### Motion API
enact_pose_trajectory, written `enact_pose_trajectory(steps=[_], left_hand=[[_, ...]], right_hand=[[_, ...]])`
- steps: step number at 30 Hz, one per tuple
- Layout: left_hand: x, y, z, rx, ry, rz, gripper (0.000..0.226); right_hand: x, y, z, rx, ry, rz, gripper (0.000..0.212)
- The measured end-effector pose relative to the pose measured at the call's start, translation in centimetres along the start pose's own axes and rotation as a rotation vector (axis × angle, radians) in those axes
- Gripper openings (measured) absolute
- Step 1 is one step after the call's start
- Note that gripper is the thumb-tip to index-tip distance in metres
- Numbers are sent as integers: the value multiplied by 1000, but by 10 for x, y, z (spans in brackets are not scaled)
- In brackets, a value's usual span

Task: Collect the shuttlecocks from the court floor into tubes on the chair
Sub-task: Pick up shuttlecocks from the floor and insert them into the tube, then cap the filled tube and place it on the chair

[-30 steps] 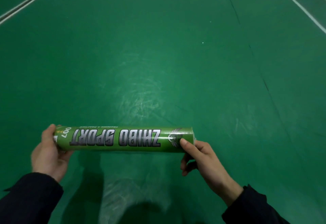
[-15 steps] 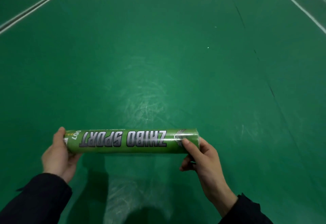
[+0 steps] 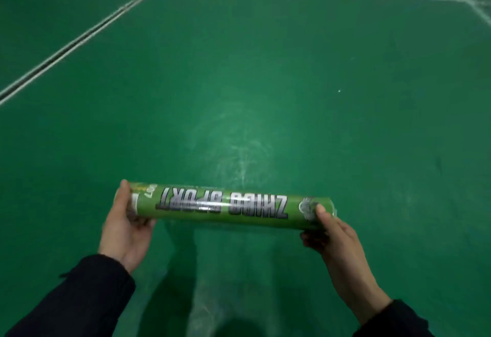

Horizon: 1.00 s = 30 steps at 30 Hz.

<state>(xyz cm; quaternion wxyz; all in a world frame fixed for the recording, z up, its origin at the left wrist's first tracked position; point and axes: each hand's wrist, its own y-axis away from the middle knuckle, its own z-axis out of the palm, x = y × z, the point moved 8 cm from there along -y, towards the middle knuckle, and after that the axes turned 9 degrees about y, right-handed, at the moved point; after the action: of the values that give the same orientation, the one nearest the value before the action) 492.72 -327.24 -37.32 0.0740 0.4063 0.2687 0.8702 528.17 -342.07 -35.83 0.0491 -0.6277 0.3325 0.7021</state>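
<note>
Green shuttlecock tube is held level and crosswise in front of the body, above the green court floor, one hand at each end. Branding reads upside down from the head camera.

Left hand: thumb over the top of the left end, fingers curled underneath, clamped on the tube. There's a pale band at that end, probably the cap, but the frame is blurred so I can't confirm.

Right hand: thumb pressed on the front face near the right end, fingers wrapped below and behind, also clamped on the tube.

No shuttlecocks and no chair in view. White court lines run off to the left and across the far end.

Handling, my read:
- Thin-walled cardboard, light even when full. Stiff along its length, crushes easily if squeezed mid-span.
- Glossy wrap looks slick, so a wrap-around hold beats a fingertip pinch.
- Best hold is near the ends, where caps stiffen the wall. That's where both hands are now.
- Whether it's full or empty can't be told from here.
- If a cap comes off, keep the open end up, or the contents slide out.
</note>
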Motion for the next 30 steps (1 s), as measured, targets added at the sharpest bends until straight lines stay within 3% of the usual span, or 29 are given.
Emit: enact_pose_trajectory(steps=[3,7,10,13,17,19,23,24,27,30], left_hand=[[15,48,7,45,26,-120,26],[9,146,8,58,-69,-425,10],[39,216,30,119,-123,-499,12],[91,275,63,200,-144,-503,14],[179,351,114,340,-117,-471,39],[224,383,130,399,-91,-447,47],[313,433,160,481,-8,-337,60],[334,443,169,482,31,-294,63],[385,467,187,464,189,-184,62],[420,490,185,489,333,-62,42]], right_hand=[[-13,32,4,29,-47,133,29],[-25,134,13,-55,-9,403,40],[-76,204,3,-11,-31,545,38],[-154,252,-6,42,-56,489,17],[-261,292,-10,125,-48,451,29],[-309,306,12,-17,-36,509,47],[-415,325,63,-292,41,498,124],[-440,328,75,-329,68,461,132],[-493,338,106,-402,104,392,117],[-511,367,156,-673,94,437,117]])
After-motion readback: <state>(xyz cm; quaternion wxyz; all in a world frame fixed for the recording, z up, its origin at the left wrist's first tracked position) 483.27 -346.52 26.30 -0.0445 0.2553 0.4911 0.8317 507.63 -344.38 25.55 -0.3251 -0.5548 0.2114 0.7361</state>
